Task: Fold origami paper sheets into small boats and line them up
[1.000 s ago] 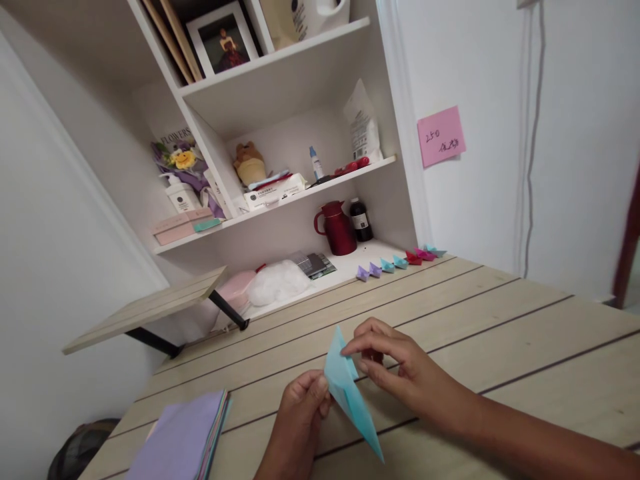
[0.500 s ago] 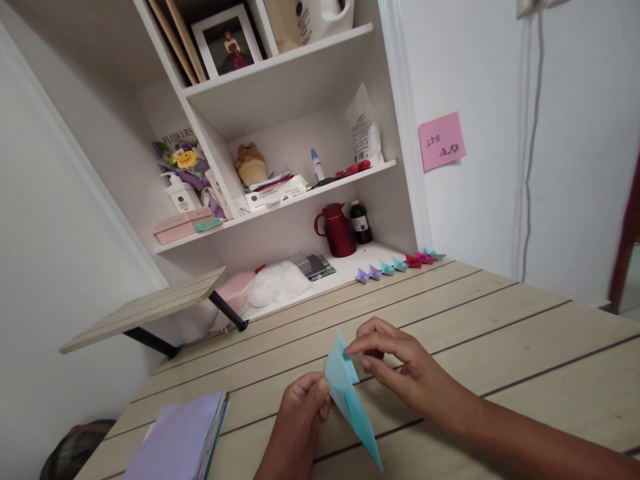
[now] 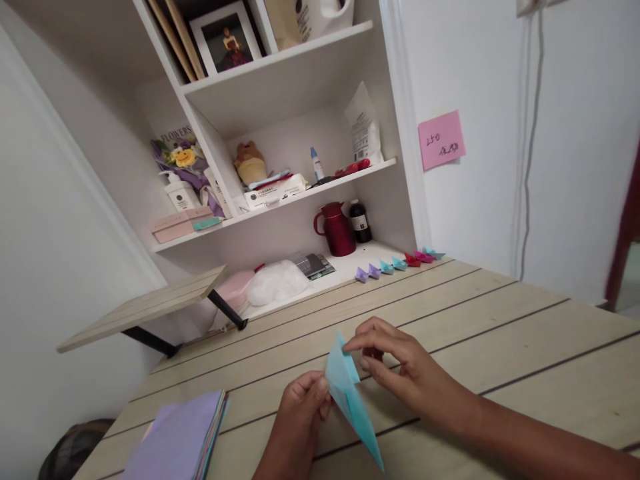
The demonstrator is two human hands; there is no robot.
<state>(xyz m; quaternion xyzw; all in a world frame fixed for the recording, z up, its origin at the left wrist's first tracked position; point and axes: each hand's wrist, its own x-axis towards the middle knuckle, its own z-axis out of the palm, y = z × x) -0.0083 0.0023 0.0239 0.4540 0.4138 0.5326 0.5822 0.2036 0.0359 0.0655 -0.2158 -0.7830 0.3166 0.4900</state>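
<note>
A folded light-blue paper (image 3: 350, 400) is held between both my hands just above the wooden table (image 3: 500, 333). My left hand (image 3: 300, 420) pinches its left edge with fingers closed. My right hand (image 3: 395, 373) pinches the paper's upper corner with thumb and forefinger. A stack of coloured paper sheets (image 3: 180, 440), purple on top, lies at the near left of the table.
A row of small folded paper boats (image 3: 397, 263) in purple, blue, red and pink lines the table's far edge. Behind is a white shelf unit (image 3: 300, 193) with a red jug (image 3: 337, 230), a dark bottle, boxes and a photo frame. A pink sticky note (image 3: 441, 140) is on the wall.
The hands and the blue paper have barely moved; the right fingers shifted slightly on the upper corner. The view drifted a little.
</note>
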